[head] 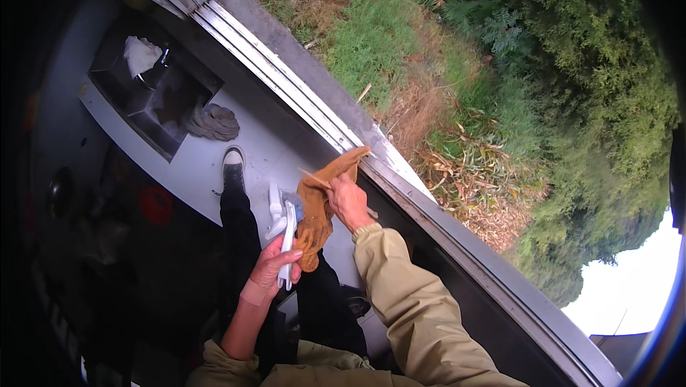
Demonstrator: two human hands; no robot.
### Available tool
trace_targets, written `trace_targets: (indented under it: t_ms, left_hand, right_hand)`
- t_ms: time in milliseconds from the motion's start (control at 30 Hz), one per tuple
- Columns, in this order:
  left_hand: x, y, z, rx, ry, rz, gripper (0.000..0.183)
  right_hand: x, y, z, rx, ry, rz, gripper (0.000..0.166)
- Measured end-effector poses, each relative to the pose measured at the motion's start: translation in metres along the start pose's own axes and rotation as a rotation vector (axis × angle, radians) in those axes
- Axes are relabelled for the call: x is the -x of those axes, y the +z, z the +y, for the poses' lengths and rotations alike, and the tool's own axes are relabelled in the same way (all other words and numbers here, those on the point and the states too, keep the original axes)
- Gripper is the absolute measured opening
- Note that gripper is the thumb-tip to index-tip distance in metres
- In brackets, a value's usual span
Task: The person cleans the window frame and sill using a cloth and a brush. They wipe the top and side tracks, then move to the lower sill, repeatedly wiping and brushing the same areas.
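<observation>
My left hand grips the white plastic handle of a brush with bluish bristles, and a fold of an orange-brown cloth lies against its fingers. My right hand is closed on the upper part of that cloth and on a thin wooden stick that pokes out to the left. The cloth's upper tip reaches the window track. Beside the brush, a white plastic object lies on the light counter.
At the left is a dark sink with a faucet and a whitish cloth over it. A grey rag sits at its corner. My shoe stands on the light counter. Beyond the open window are plants outside.
</observation>
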State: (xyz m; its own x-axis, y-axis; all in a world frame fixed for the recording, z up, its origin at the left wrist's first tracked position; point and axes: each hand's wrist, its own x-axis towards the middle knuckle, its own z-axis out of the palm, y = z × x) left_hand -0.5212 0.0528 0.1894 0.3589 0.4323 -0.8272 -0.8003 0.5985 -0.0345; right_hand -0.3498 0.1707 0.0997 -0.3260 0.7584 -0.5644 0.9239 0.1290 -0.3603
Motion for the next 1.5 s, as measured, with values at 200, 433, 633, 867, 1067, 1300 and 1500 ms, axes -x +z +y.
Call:
trace_targets:
  t_ms: [200, 433, 633, 867, 1067, 1300, 1500]
  left_hand:
    - [0.079, 0.001, 0.009, 0.005, 0.150, 0.099, 0.022]
    - [0.173, -0.045, 0.034, 0.010, 0.568, 0.333, 0.021]
    - [0.228, -0.073, 0.024, 0.171, 0.714, 0.441, 0.026]
    - [0.252, -0.094, 0.009, 0.267, 0.758, 0.366, 0.021]
    - [0.248, -0.103, -0.007, 0.317, 0.735, 0.362, 0.014]
    - [0.242, -0.105, -0.021, 0.380, 0.715, 0.349, 0.017]
    - [0.244, -0.126, -0.029, 0.377, 0.789, 0.389, 0.026]
  right_hand:
    - [0.169, -0.119, -0.021, -0.354, 0.094, 0.339, 0.006]
    - [0.294, -0.272, -0.058, -0.513, 0.236, 1.015, 0.024]
    - [0.317, -0.318, -0.116, -0.685, 0.235, 1.247, 0.033]
    - [0.308, -0.309, -0.116, -0.803, 0.127, 1.216, 0.037]
    - [0.276, -0.312, -0.154, -0.850, -0.110, 1.062, 0.042]
    - [0.209, -0.320, -0.219, -0.826, -0.355, 0.902, 0.041]
    - [0.148, -0.325, -0.266, -0.757, -0.522, 0.812, 0.038]
